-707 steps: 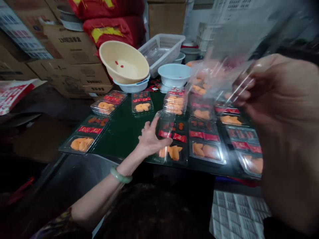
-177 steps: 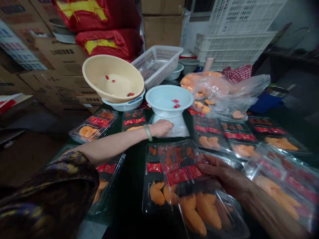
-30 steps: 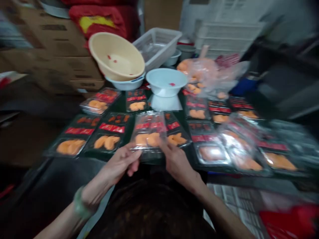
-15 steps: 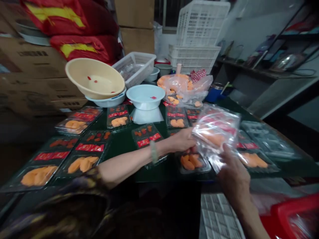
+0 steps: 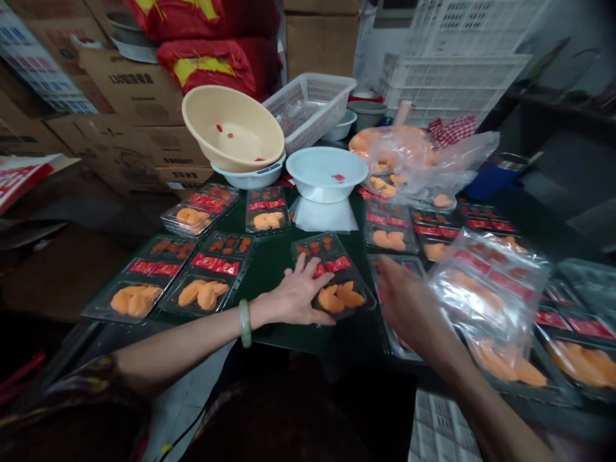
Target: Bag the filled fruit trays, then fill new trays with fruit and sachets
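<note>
My left hand (image 5: 294, 294), with a pale green bangle at the wrist, spreads its fingers over a clear plastic tray (image 5: 342, 296) of orange pieces, red packets and small dark red items. The fingertips lie on its left side. My right hand (image 5: 416, 314), smeared by motion, is over a neighbouring tray (image 5: 402, 350) and hides most of it; its fingers are not clear. Right of it, a pack in shiny clear film (image 5: 486, 282) lies on top of another filled tray (image 5: 513, 369).
More filled trays stand at left (image 5: 137, 295) and at the back (image 5: 267, 215). Behind them are a light blue basin (image 5: 327, 170), a cream basin (image 5: 235, 128), a white basket (image 5: 315, 106) and a bag of orange pieces (image 5: 394, 151). Cardboard boxes (image 5: 144, 96) are stacked beyond.
The film-covered pack that was between both hands now lies on the trays at right. Both hands have left it; the left hand moved left onto a tray. The view has shifted.
</note>
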{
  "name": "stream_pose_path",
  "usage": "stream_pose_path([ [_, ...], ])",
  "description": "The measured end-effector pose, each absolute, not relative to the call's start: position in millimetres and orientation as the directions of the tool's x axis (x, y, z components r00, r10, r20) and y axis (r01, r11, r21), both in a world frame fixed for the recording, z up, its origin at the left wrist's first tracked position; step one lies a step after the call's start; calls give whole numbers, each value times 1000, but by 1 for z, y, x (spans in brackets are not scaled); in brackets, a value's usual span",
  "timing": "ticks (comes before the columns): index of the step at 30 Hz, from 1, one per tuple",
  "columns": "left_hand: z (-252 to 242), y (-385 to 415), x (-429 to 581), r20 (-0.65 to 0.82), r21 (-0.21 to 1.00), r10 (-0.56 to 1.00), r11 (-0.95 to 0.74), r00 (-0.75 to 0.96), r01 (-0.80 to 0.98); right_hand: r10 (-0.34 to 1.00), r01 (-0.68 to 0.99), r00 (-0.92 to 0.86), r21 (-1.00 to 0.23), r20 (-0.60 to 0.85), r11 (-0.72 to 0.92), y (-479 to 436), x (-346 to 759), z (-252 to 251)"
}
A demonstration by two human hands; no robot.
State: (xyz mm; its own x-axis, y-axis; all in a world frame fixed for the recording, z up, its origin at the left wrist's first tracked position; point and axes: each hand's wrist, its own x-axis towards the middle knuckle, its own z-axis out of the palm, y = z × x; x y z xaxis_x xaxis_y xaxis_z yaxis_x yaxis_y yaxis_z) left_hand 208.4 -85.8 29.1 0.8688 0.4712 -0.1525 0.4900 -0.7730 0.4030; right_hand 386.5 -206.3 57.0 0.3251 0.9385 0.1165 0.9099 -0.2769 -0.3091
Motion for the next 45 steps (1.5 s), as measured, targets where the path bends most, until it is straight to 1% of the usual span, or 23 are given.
stream_pose_path([
  [1, 23, -86, 204, -144, 448, 455, -762, 879, 468, 955, 926, 293, -259, 36, -274, -180, 373, 53],
  [2, 18, -86, 201, -119, 489, 444, -753, 888, 441, 949, 922, 315, -229, -28, -313, -158, 363, 48],
  [3, 14, -86, 199, -83, 525, 438, -744, 895, 413, 937, 900, 344, -263, -63, -348, -140, 357, 42],
  [5, 8, -85, 194, -19, 590, 443, -719, 896, 368, 892, 774, 429, -451, -142, -445, -119, 356, 32],
  [6, 5, -84, 191, 0, 619, 451, -701, 892, 355, 872, 685, 451, -552, -190, -475, -114, 360, 29],
  [7, 2, -83, 187, 8, 643, 459, -683, 888, 347, 859, 606, 452, -623, -242, -494, -114, 364, 27],
  [9, -3, -82, 177, 5, 676, 466, -654, 885, 340, 840, 432, 396, -732, -371, -527, -118, 372, 25],
  [11, -7, -83, 167, 7, 694, 464, -640, 886, 329, 828, 250, 319, -802, -460, -542, -124, 375, 23],
  [13, -5, -85, 159, 10, 700, 466, -634, 885, 327, 822, 44, 268, -846, -502, -531, -130, 373, 20],
  [14, 0, -85, 157, 3, 697, 466, -635, 885, 332, 823, -32, 257, -855, -507, -517, -132, 371, 18],
  [16, 15, -79, 159, -21, 678, 442, -653, 897, 338, 835, -149, 233, -866, -499, -477, -137, 369, 17],
  [18, 34, -62, 170, 4, 654, 426, -686, 905, 320, 846, -245, 215, -866, -487, -436, -145, 372, 19],
  [20, 48, -32, 191, 111, 601, 471, -734, 875, 318, 847, -299, 224, -861, -482, -410, -157, 381, 26],
  [21, 51, -15, 205, 181, 539, 519, -763, 835, 357, 842, -323, 234, -855, -487, -405, -165, 386, 31],
  [22, 50, 3, 219, 200, 452, 535, -794, 821, 407, 834, -348, 237, -845, -498, -406, -173, 391, 35],
  [24, 38, 35, 249, 88, 239, 480, -861, 873, 450, 821, -400, 233, -821, -521, -407, -190, 399, 44],
  [26, 20, 56, 273, 19, 160, 449, -883, 893, 440, 806, -447, 234, -796, -543, -407, -205, 403, 50],
  [27, 12, 63, 281, 4, 143, 433, -893, 902, 428, 792, -463, 242, -784, -560, -413, -211, 404, 51],
  [31, -1, 73, 290, 6, 127, 365, -924, 931, 361, 763, -473, 227, -754, -605, -456, -221, 403, 50],
  [34, 10, 81, 288, 11, 158, 334, -931, 942, 328, 827, -460, 133, -773, -547, -437, -214, 401, 47],
  [36, 20, 89, 290, 35, 196, 338, -925, 940, 325, 857, -451, 80, -785, -509, -424, -204, 400, 45],
  [39, 29, 102, 297, 48, 275, 339, -909, 939, 314, 868, -427, 26, -791, -496, -439, -187, 399, 42],
  [45, 31, 116, 305, -55, 445, 325, -839, 944, 315, 874, -424, -29, -785, -486, -451, -162, 403, 39],
])
